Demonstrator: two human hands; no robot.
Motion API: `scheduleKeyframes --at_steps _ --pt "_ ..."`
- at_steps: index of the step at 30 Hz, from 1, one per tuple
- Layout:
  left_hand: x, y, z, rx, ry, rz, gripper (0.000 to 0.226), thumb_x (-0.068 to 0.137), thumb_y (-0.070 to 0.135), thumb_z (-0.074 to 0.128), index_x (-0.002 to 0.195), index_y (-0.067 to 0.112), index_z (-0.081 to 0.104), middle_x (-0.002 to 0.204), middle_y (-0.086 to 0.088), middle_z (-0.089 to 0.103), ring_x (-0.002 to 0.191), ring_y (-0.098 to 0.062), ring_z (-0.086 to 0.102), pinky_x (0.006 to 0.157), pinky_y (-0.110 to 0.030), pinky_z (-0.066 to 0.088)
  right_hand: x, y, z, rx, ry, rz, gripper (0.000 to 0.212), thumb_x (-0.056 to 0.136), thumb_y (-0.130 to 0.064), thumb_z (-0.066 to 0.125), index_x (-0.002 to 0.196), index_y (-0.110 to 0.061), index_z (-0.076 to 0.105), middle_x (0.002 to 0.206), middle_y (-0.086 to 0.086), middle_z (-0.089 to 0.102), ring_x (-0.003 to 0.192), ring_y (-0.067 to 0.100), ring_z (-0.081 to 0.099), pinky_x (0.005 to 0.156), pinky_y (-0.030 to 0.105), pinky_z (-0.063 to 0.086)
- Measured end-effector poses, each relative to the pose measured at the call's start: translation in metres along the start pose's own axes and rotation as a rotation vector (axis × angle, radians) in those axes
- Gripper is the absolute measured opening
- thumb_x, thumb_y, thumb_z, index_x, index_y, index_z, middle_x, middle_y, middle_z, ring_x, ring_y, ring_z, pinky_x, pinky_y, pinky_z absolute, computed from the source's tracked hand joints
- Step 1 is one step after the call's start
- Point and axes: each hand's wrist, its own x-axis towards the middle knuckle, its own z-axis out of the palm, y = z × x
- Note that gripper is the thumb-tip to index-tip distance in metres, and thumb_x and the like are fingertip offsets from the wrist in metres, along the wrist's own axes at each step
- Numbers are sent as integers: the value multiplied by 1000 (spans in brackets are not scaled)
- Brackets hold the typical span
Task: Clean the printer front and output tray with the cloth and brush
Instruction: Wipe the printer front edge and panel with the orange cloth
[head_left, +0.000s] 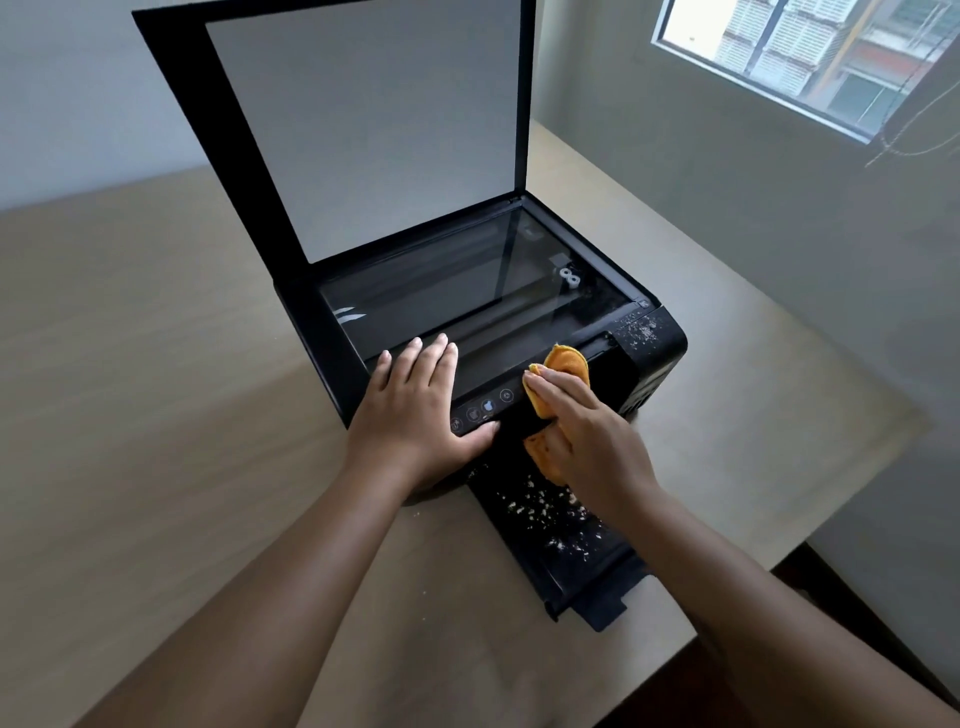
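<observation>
1. Pressing on the front edge of the black flatbed printer (655, 340), the right hand (587, 434) lays nearly straight fingers over a bunched orange cloth (567, 360). The thumb is hidden, so any pinch cannot be told.
2. That hand covers most of the cloth. One end shows beyond the fingertips and another shows below the printer's front edge. Its long axis runs from the printer's top down over its front.
3. The left hand (415, 410) lies flat and relaxed on the printer's front left corner, with its thumb beside the glossy control panel (483, 406).
4. The black plastic output tray (597, 597) points straight out from the printer's front. Its inner end is hidden under the right hand, and pale crumbs (540, 509) dot it.
5. The raised black lid (249, 171), at the printer's rear, is cut off by the frame's top.
</observation>
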Motion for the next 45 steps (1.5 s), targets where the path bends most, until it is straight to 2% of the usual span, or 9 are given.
scheduleKeyframes --at_steps 8,14,20,22,24,28,32,39,45 --pt "-1 -1 0 -5 10 -3 110 68 83 16 156 17 13 164 2 12 150 -18 6 121 -41 0 5 12 4 -5 86 152 53 88 -19 52 141 -27 49 151 -22 36 119 14 56 80 33 54" --pt "-2 0 0 -8 16 0 110 68 84 15 156 18 13 164 3 12 150 -18 6 121 -41 0 0 17 1 -92 29 -2 63 83 -40 30 141 -22 48 149 -16 38 104 20 64 68 33 55" --pt "-1 1 0 -13 11 0 111 67 84 15 156 18 13 164 3 11 150 -17 5 122 -41 -1 8 7 6 184 158 147 46 83 -1 63 126 -7 48 135 3 43 101 12 53 79 32 50" --pt "-1 1 -1 -10 8 1 111 66 84 14 156 19 12 164 4 11 150 -17 4 121 -40 -1 11 3 4 283 255 160 38 81 7 64 118 -1 55 133 5 38 100 -9 44 82 16 50" --pt "-2 1 -1 -10 10 1 110 67 84 14 156 19 12 164 4 10 150 -17 4 121 -40 -2 17 1 -2 354 316 154 35 84 11 60 114 -6 63 134 2 34 111 -11 42 77 2 45" --pt "-2 0 0 -11 19 1 108 69 84 18 156 19 14 164 4 12 150 -17 6 122 -40 0 27 19 -5 148 334 185 35 93 -13 60 128 -19 57 123 2 61 103 19 43 85 16 39" --pt "-2 0 1 -15 25 -4 107 70 84 20 156 19 15 163 4 13 150 -16 7 122 -40 2 26 25 -7 -26 228 175 33 96 -20 52 129 -16 53 130 1 55 102 29 53 75 45 52" --pt "-2 0 -1 -33 28 -16 106 71 83 26 155 20 19 162 6 16 150 -15 9 122 -40 5 30 37 -20 -168 42 174 38 90 -17 54 127 -17 48 133 -1 45 92 29 58 55 35 47" --pt "-4 0 -4 -63 33 -26 102 73 83 32 154 22 22 162 7 19 149 -14 12 122 -38 6 42 38 -35 -20 14 151 48 94 -52 51 126 -16 49 123 -3 47 79 29 64 58 35 49"
